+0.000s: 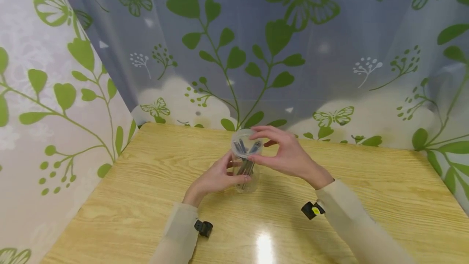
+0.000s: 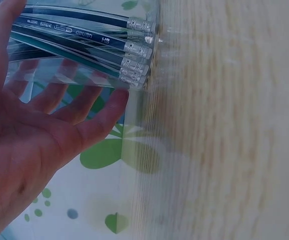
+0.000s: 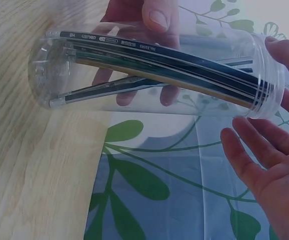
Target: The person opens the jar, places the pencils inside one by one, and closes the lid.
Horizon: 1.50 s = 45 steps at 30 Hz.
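A clear plastic jar [image 1: 250, 184] stands roughly upright near the table's back edge, with several dark pencils [image 3: 154, 57] leaning inside. Silver ferrules and erasers are at its bottom end, as the left wrist view shows. My left hand [image 1: 219, 175] grips the jar's side, thumb on the near face and fingers round behind. At the top, my right hand [image 1: 289, 154] holds the round translucent lid [image 3: 270, 82] by its rim between thumb and fingers. The lid sits on the jar's mouth. Whether the jar's base touches the table, I cannot tell.
The wood-grain table [image 1: 146, 207] reaches back to a blue-grey patterned curtain [image 1: 322, 64] just behind the jar. Another leaf-printed curtain [image 1: 47, 133] hangs along the left side. Both wrists carry small black camera mounts [image 1: 203, 228].
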Tool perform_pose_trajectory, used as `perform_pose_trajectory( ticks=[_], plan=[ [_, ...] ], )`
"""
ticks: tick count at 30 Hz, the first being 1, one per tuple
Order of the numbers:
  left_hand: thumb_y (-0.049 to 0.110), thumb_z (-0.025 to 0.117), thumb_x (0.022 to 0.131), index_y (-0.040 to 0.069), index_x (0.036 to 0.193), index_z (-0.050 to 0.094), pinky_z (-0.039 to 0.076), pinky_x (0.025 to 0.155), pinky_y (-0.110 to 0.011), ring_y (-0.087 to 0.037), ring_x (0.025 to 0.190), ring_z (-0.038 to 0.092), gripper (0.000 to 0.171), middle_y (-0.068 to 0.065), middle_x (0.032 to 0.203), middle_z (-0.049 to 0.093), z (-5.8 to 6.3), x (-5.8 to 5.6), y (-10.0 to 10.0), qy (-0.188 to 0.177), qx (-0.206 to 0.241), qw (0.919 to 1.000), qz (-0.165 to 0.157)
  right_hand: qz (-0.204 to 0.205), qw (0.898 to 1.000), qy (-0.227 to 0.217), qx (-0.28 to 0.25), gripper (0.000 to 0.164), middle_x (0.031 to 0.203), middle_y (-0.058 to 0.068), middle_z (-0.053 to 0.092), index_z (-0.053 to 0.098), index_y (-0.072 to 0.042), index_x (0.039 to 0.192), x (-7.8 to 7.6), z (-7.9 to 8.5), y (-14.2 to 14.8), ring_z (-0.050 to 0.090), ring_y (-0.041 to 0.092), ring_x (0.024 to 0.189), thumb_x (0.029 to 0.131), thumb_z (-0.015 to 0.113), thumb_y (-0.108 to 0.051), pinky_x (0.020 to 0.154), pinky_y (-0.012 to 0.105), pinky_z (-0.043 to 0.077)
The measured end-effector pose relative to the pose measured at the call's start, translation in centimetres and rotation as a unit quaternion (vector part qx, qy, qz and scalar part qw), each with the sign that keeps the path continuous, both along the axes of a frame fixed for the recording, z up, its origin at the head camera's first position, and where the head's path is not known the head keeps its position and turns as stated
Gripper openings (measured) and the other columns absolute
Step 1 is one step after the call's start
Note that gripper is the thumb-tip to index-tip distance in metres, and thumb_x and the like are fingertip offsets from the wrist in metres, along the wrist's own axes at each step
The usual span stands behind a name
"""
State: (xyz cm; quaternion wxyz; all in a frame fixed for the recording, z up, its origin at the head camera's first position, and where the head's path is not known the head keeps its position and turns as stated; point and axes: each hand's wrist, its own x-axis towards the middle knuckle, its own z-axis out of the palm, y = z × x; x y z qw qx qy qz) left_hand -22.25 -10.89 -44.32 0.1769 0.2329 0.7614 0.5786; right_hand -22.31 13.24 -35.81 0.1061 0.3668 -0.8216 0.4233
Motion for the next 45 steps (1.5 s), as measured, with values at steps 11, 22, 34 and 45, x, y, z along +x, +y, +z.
perform_pose_trajectory(
  ticks=[11,22,34,45],
  plan=[
    [0.03,0.079,0.092,0.045,0.16,0.015,0.043,0.118,-0.052,-0.033,0.15,0.038,0.094,0.004,0.167,0.027,-0.1,0.1,0.2,-0.001,-0.01,0.9999,-0.003,-0.003,1.0,-0.017,-0.011,0.04,0.144,0.01,0.062,0.072,-0.012,0.118,0.3,-0.7,0.1,0.063,0.027,0.126,0.082,0.088,-0.014,0.087,0.032,0.063],
    [0.029,0.079,0.092,0.043,0.16,0.018,0.043,0.118,-0.054,-0.034,0.149,0.038,0.092,0.003,0.167,0.029,-0.2,0.0,-0.1,0.001,-0.007,1.0,0.005,-0.007,0.999,-0.019,-0.026,0.041,0.137,0.011,0.064,0.072,-0.011,0.116,0.2,-0.8,-0.3,0.064,0.027,0.122,0.08,0.09,-0.014,0.084,0.031,0.064],
    [0.028,0.079,0.092,0.046,0.159,0.02,0.043,0.118,-0.052,-0.031,0.15,0.038,0.091,0.005,0.165,0.031,0.1,-0.1,0.1,-0.007,-0.004,1.0,0.002,-0.019,0.999,-0.036,-0.031,0.048,0.134,0.011,0.053,0.066,-0.012,0.126,0.4,-1.3,-0.6,0.06,0.024,0.116,0.083,0.087,-0.016,0.087,0.038,0.063],
    [0.031,0.081,0.09,0.045,0.16,0.02,0.043,0.118,-0.053,-0.033,0.149,0.039,0.094,0.003,0.166,0.03,-0.1,-0.1,0.0,-0.006,-0.011,0.9999,0.011,0.01,0.997,-0.049,-0.057,0.038,0.144,0.013,0.057,0.067,-0.009,0.124,0.6,-1.5,-0.2,0.061,0.03,0.126,0.088,0.074,0.001,0.089,0.033,0.063]
  ],
)
